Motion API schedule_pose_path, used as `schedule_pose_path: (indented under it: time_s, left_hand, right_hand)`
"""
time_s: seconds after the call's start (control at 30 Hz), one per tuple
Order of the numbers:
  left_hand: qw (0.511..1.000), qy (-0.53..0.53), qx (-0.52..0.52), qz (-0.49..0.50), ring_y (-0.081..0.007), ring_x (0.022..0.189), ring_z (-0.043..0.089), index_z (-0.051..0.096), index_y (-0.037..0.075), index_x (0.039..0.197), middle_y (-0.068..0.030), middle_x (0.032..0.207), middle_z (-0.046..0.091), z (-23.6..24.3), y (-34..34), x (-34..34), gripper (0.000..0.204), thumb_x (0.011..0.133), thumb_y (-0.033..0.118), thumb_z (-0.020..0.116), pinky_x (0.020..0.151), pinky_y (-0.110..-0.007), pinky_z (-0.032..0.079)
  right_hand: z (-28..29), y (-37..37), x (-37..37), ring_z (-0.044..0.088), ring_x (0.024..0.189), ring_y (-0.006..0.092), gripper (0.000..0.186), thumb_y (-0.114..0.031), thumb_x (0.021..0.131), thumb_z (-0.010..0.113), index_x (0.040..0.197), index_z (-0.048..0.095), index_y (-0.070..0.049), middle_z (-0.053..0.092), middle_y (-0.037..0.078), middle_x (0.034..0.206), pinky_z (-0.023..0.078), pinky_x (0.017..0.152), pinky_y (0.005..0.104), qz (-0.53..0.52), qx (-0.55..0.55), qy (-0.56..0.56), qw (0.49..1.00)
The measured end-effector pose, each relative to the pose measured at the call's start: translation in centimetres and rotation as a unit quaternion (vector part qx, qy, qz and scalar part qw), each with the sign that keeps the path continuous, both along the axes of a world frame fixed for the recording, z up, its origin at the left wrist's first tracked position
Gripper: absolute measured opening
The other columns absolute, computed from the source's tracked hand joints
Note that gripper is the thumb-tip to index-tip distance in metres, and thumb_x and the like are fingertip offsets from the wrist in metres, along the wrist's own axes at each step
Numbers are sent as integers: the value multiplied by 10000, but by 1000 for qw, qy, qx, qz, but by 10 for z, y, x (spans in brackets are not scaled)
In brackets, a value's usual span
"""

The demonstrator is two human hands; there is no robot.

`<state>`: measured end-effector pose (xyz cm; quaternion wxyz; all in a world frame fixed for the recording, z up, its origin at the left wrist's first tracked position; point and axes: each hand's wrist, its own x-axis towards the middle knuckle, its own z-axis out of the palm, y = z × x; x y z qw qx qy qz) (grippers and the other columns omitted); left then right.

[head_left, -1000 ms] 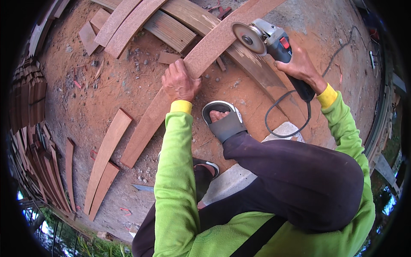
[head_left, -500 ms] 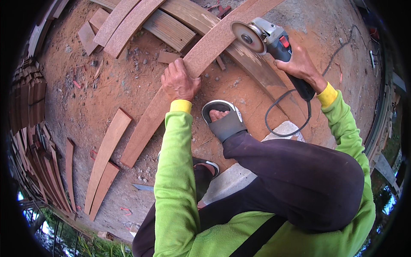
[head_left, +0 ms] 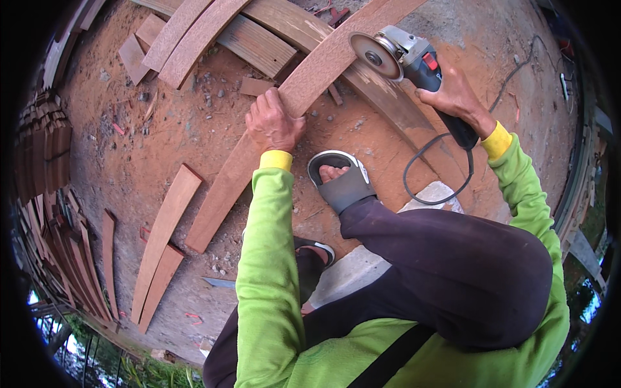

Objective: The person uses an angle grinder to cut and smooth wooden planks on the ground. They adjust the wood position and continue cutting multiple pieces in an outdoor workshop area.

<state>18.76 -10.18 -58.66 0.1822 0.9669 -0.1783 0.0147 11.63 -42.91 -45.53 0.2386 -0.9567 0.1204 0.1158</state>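
Observation:
A long reddish wooden plank point(head_left: 319, 76) slants from the lower left to the upper right. My left hand point(head_left: 274, 121) grips it around its middle, fingers wrapped over the far edge. In my right hand point(head_left: 458, 98) is an angle grinder point(head_left: 421, 66) with a grey body, black handle and red switch. Its round disc point(head_left: 374, 57) faces the plank and overlaps its right edge in view; whether they touch I cannot tell. The plank crosses over thicker beams point(head_left: 388, 97) lying on the ground. From the grinder's handle a black cord point(head_left: 414, 169) loops down and away to the right.
Two loose boards point(head_left: 167, 226) lie at the left, near a stack of dark wood pieces point(head_left: 44, 152) and a pile of strips point(head_left: 65, 258). More planks point(head_left: 194, 39) rest at the far side. A concrete block point(head_left: 349, 275) is by my sandalled foot point(head_left: 337, 178).
The whole scene has shifted very slightly in the picture. Both hands keep their holds, and the grinder and plank stay in nearly the same place relative to each other.

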Motion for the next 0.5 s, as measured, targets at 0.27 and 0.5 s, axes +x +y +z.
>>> schedule_pose_path:
  time_s: [0.27, 0.5]
  left_hand:
    - [1000, -18, 6, 6, -272, 867, 587, 549, 116, 1035, -66, 921, 553, -5, -2, 0, 658, 473, 299, 837, 736, -404, 452]
    - [1000, -16, 7, 6, -272, 846, 587, 550, 120, 1031, -61, 902, 551, -4, -2, -1, 644, 475, 294, 822, 726, -403, 446]
  right_hand:
    - [0, 1, 0, 662, 796, 285, 653, -221, 675, 732, 1238, 526, 38, 662, 202, 898, 526, 750, 383, -11, 2, 0, 1000]
    - [-1, 2, 0, 657, 793, 304, 655, -216, 668, 732, 1230, 522, 46, 654, 208, 897, 521, 748, 384, -19, 9, 3, 1000]
